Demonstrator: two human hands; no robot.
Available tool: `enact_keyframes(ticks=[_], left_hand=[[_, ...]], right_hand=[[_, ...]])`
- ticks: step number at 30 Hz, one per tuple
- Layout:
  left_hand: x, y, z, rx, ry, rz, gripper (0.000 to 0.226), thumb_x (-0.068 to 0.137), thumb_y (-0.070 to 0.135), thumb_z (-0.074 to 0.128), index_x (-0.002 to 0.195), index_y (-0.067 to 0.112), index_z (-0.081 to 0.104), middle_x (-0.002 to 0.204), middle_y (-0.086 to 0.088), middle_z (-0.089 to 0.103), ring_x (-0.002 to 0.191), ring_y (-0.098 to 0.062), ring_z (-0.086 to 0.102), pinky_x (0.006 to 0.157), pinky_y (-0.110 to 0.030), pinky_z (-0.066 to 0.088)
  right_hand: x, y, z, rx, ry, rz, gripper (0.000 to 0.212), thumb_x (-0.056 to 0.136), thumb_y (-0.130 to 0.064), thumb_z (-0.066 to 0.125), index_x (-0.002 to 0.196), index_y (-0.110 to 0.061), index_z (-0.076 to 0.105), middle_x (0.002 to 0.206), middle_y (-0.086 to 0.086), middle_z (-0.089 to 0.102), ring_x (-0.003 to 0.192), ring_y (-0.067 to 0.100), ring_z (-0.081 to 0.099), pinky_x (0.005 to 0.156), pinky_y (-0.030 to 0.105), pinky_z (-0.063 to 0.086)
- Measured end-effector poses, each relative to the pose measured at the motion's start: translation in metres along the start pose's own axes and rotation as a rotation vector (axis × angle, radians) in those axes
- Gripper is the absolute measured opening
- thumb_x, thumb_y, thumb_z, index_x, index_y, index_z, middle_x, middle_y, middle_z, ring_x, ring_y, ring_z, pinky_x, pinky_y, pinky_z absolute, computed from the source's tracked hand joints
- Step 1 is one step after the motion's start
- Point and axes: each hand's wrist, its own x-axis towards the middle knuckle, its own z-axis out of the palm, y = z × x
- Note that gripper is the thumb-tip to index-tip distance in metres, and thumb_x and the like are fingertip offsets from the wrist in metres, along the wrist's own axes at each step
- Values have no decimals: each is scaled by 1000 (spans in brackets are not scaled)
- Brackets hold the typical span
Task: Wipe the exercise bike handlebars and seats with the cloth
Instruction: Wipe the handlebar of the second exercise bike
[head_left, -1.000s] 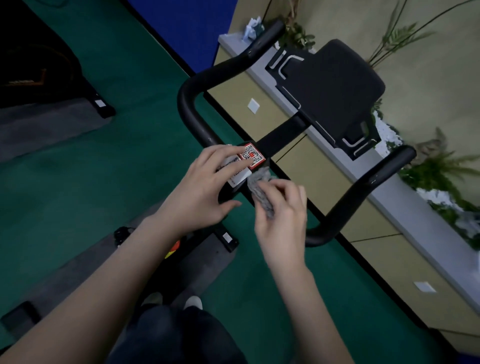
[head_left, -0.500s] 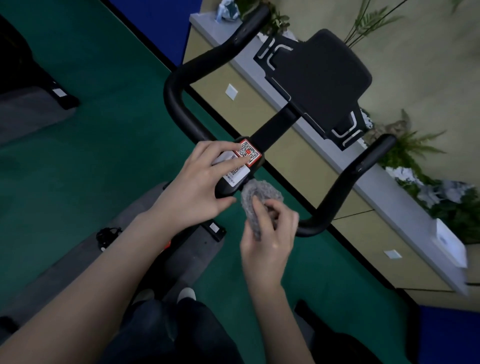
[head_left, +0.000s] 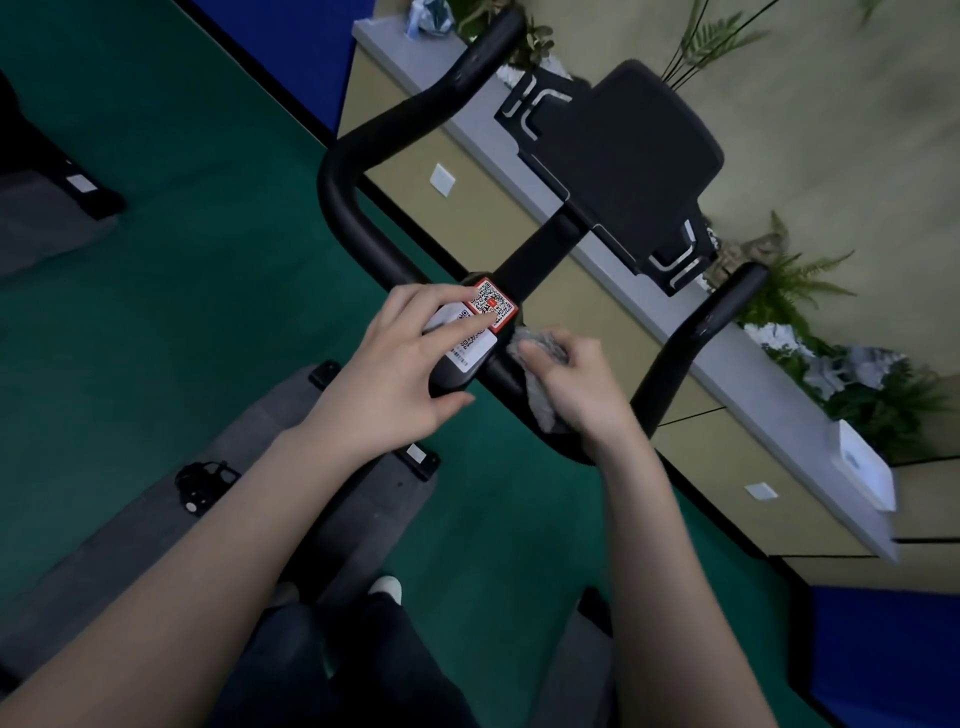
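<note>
The exercise bike's black handlebar (head_left: 347, 208) curves in a U in front of me, with a black console pad (head_left: 623, 150) beyond it. My left hand (head_left: 395, 374) rests on the centre clamp, fingers over the white label and touching the red QR sticker (head_left: 497, 306). My right hand (head_left: 582, 384) is closed around a grey cloth (head_left: 540, 395) and presses it onto the bar just right of the clamp. The bar's right arm (head_left: 691, 343) rises past that hand. No seat is in view.
A low beige cabinet with a grey top (head_left: 701, 374) runs diagonally behind the bike, with plants (head_left: 883, 395) on it. Green floor (head_left: 182, 260) and a grey mat (head_left: 322, 499) lie below. Another machine's black base (head_left: 78, 182) sits at the left.
My right hand has moved up from below the clamp and laid the cloth over the bar to the right of it. The left hand has stayed on the clamp. The view has shifted slightly.
</note>
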Motion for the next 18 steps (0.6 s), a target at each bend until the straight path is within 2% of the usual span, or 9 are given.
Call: enact_keyframes(ticks=[4,9,13,18], left_hand=[[0,-1,1,-6,1,-4,72,63,20,86,130,16,57,137,-2,45,124,-23,34,107,-40,28],[-1,0,0,-9,24,-8,71,65,18,85,130,17,57,137,0,45,124,-20,33,106,-37,28],[-1,-1,3,0,36,13,71,65,18,85,130,16,57,137,-1,45,123,-21,34,107,-35,27],[-2,0,4,12,45,12,69,66,16,84,129,16,57,137,0,44,123,-20,34,107,-29,25]], right_hand=[[-7,18,-27,-90,-121,19,17,96,-24,56,80,-19,61,66,-2,61,59,14,56,59,28,42],[1,15,-12,-85,-92,-26,13,95,-24,55,84,-21,61,86,8,70,81,27,67,76,38,52],[0,21,-26,-139,-162,-22,11,97,-28,54,89,-22,61,90,9,70,85,28,67,77,38,53],[0,24,-33,-198,-219,-15,16,97,-30,53,99,-18,63,94,9,70,88,26,67,87,46,53]])
